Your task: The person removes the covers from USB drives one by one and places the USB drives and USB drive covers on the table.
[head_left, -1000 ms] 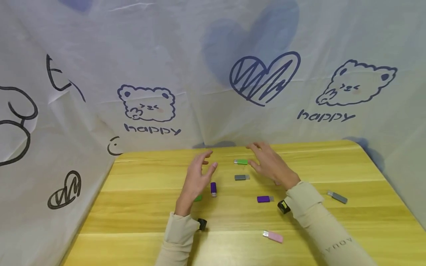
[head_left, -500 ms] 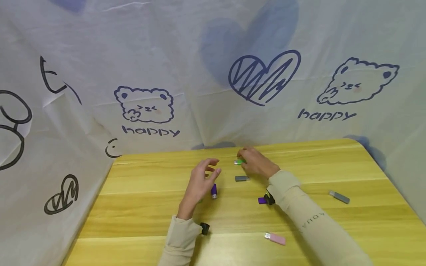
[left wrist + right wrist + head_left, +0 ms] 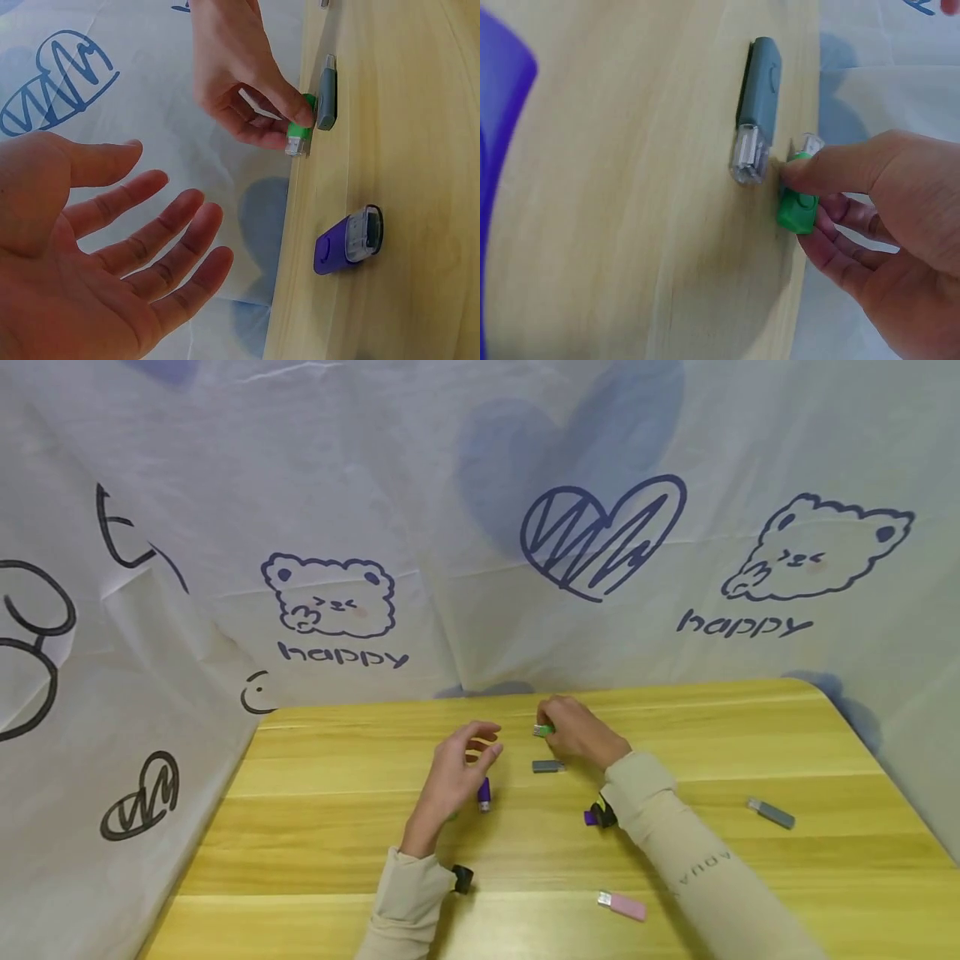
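Near the far edge of the table, my right hand [image 3: 581, 731] pinches a green USB stick [image 3: 799, 202] between thumb and fingers; its clear-capped plug end pokes out to the left in the head view. A grey USB stick [image 3: 548, 767] lies just in front of that hand. My left hand [image 3: 127, 247] hovers with fingers spread and relaxed, holding nothing. Beside it on the table is a purple USB stick [image 3: 349, 240] with a clear cap. A sliver of another green stick [image 3: 452, 816] shows behind my left wrist, mostly hidden.
Under my right wrist camera sits a second purple USB stick [image 3: 590, 818], partly covered. A pink stick [image 3: 622, 906] lies toward the front of the wooden table [image 3: 300, 835], another grey stick [image 3: 772, 813] at the right. A white printed cloth [image 3: 450, 527] hangs behind the table.
My right hand has moved left and down onto the green USB stick and now pinches it. The left hand has shifted slightly to the right, still relaxed.
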Demonstrator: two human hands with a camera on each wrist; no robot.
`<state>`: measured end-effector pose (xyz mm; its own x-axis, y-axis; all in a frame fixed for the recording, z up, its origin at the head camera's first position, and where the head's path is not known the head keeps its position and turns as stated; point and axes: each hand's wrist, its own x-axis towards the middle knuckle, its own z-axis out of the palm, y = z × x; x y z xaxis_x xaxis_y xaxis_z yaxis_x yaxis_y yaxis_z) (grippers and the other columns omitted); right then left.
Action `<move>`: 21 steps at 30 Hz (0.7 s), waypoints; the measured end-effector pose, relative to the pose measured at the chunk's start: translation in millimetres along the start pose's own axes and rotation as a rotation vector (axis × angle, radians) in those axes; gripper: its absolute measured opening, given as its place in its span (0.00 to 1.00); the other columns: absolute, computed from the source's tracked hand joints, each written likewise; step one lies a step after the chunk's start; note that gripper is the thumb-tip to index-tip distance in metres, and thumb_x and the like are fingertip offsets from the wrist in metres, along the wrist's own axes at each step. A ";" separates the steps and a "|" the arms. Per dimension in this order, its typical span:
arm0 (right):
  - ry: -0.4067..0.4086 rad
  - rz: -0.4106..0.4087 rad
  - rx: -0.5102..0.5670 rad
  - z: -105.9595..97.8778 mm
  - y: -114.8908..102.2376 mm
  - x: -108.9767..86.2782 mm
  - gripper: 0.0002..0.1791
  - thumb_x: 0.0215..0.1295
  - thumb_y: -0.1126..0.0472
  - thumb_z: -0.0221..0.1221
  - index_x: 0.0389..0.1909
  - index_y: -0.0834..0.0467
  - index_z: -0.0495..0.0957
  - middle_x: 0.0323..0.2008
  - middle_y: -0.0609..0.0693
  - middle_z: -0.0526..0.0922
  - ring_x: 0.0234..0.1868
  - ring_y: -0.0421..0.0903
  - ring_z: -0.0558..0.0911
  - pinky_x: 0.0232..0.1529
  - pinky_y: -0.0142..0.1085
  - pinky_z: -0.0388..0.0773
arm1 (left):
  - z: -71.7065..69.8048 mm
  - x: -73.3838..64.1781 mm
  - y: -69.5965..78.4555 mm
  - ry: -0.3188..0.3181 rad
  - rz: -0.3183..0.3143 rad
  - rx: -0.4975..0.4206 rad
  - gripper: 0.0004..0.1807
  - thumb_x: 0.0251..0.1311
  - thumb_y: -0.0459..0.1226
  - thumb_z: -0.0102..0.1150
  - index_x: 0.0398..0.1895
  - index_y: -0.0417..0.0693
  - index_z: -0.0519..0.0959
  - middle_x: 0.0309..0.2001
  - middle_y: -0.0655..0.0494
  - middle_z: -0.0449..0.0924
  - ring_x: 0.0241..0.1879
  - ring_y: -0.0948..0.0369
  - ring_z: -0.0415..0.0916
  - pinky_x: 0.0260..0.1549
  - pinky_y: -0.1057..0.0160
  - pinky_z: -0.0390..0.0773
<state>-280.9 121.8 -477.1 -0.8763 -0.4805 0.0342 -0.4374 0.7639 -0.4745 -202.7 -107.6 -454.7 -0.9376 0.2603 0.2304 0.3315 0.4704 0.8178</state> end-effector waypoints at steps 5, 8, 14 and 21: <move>0.073 -0.010 0.101 -14.6 -5.7 -10.5 0.04 0.66 0.71 0.65 0.40 0.63 0.82 0.36 0.53 0.84 0.37 0.47 0.82 0.42 0.42 0.82 | 0.6 0.5 2.0 0.005 -0.004 -0.022 0.14 0.72 0.34 0.60 0.58 0.43 0.80 0.53 0.47 0.83 0.50 0.49 0.82 0.49 0.51 0.83; 0.131 -0.013 0.138 -28.6 -13.7 -21.8 0.05 0.66 0.71 0.66 0.40 0.62 0.82 0.36 0.53 0.84 0.38 0.49 0.82 0.41 0.43 0.82 | 0.2 0.2 3.9 0.008 -0.004 -0.041 0.14 0.72 0.34 0.61 0.58 0.42 0.80 0.54 0.46 0.83 0.50 0.49 0.82 0.50 0.49 0.82; 0.252 -0.012 0.181 -48.6 -26.7 -51.8 0.07 0.68 0.69 0.66 0.44 0.61 0.81 0.39 0.53 0.85 0.39 0.50 0.84 0.42 0.45 0.84 | 1.2 -0.2 4.2 0.004 0.013 -0.085 0.14 0.73 0.33 0.60 0.59 0.40 0.80 0.55 0.42 0.82 0.51 0.48 0.82 0.51 0.46 0.82; 0.384 0.018 0.276 -54.5 -36.5 -86.7 0.09 0.66 0.70 0.68 0.44 0.60 0.80 0.38 0.52 0.86 0.38 0.48 0.84 0.42 0.44 0.86 | 1.9 -0.6 8.8 0.005 0.021 -0.140 0.13 0.73 0.32 0.59 0.58 0.41 0.81 0.53 0.45 0.83 0.52 0.47 0.81 0.52 0.45 0.81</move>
<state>-200.1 159.1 -414.8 -0.9173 -0.2342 0.3221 -0.3970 0.6023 -0.6925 -199.0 -101.9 -448.6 -0.9314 0.2645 0.2501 0.3332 0.3430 0.8782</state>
